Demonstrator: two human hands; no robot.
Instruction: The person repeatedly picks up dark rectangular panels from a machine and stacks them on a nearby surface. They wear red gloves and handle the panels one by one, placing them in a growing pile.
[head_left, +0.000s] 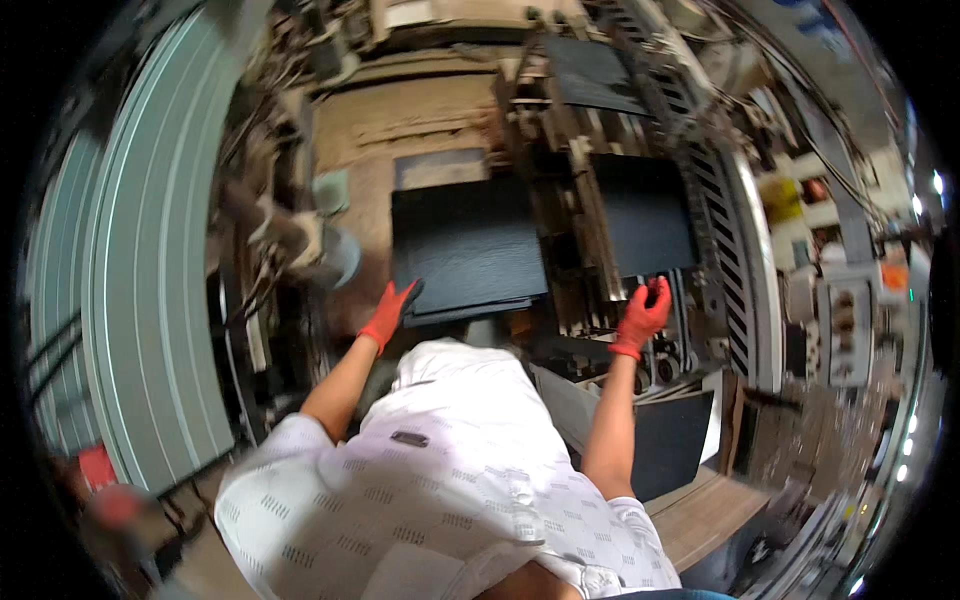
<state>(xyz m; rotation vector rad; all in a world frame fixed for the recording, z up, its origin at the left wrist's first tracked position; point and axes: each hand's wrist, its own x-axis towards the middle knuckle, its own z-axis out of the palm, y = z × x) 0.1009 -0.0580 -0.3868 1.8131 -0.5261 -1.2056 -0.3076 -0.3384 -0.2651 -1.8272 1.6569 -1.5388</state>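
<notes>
A stack of dark, rectangular panels (468,245) lies in front of me, its near edges slightly uneven. My left hand (388,315), in a red glove with dark fingertips, touches the stack's near left corner with fingers stretched out. To the right, another dark panel (645,215) lies on the machine's rails. Just off that panel's near edge is my right hand (643,315), also gloved in red. Its fingers are bent and apart, with nothing visible between them.
Metal guide rails (598,225) run between the stack and the right panel. A black-and-white striped machine edge (735,260) borders the right side. Farther up lies another dark panel (595,75). Ribbed pale-green covers (150,260) stand left. A dark board (672,445) leans near my right forearm.
</notes>
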